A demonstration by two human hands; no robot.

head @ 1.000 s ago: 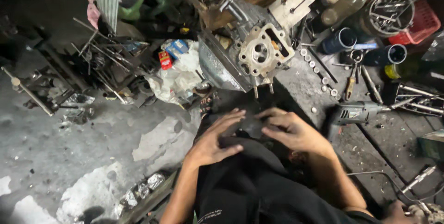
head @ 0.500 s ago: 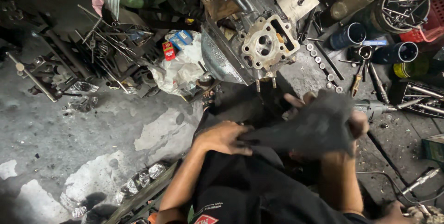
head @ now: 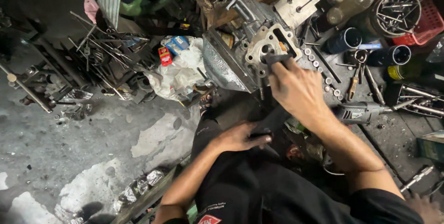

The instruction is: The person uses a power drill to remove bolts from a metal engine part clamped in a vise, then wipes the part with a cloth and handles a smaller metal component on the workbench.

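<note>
A grey metal engine block (head: pixel 252 50) stands on the floor in front of me, its round bore facing up. My right hand (head: pixel 296 87) reaches onto its top face and pinches a small dark piece (head: pixel 277 59) against the bore's edge. My left hand (head: pixel 238 137) rests lower down, fingers closed on the trailing end of a dark cloth (head: pixel 270 122) that lies over my knee. My legs in black clothing fill the bottom of the view.
A hand-held power tool (head: pixel 365 111) lies right of my right arm. Bolts, washers, pliers (head: pixel 356 73) and dark cans (head: pixel 391 55) crowd the right side. A white rag (head: pixel 182 69) and long metal rods (head: pixel 92 50) lie left of the block on grey concrete.
My right hand has lifted off my lap and reached up to the engine block's top with a dark piece. The left hand stayed low on the cloth.
</note>
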